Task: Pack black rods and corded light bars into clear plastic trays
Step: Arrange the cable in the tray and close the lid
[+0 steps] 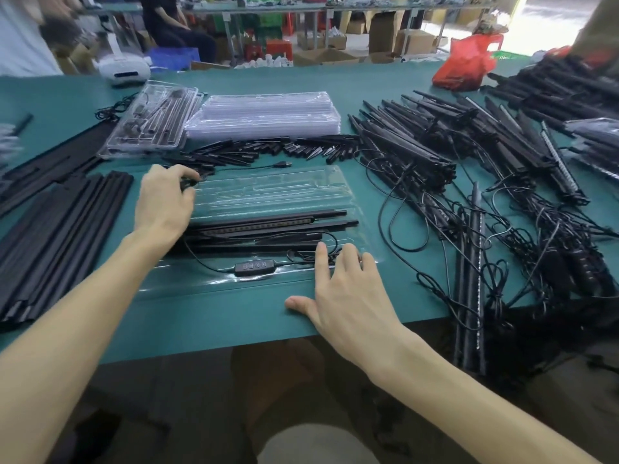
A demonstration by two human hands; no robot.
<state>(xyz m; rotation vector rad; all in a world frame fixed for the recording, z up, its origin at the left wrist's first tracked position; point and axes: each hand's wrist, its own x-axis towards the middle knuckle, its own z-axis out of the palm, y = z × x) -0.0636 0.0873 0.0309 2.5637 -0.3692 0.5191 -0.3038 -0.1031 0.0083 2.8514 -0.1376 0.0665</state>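
**Both hands at the open tray**

The left hand (164, 199) curls its fingers round a small black part (188, 183) at the far left corner of the clear tray (268, 192); what the part is cannot be told. The right hand (345, 289) lies flat with straight fingers, its fingertips resting on the tray's near right edge and on a loop of cord there, gripping nothing.

The tray lies open on the green table (217, 316) in front of the person. Its near half holds a light bar (254, 226) and black rods (331, 214) side by side. The cord's control box (254, 266) lies on the tray's near rim, and a USB plug (283, 165) lies just beyond the far rim.

Behind the tray runs a row of short black pieces (268, 149), then a stack of empty trays (264, 115) beside a packed tray (150, 122). Long black strips (60, 229) lie to the left, and a tangled heap of corded light bars (435, 162) to the right.
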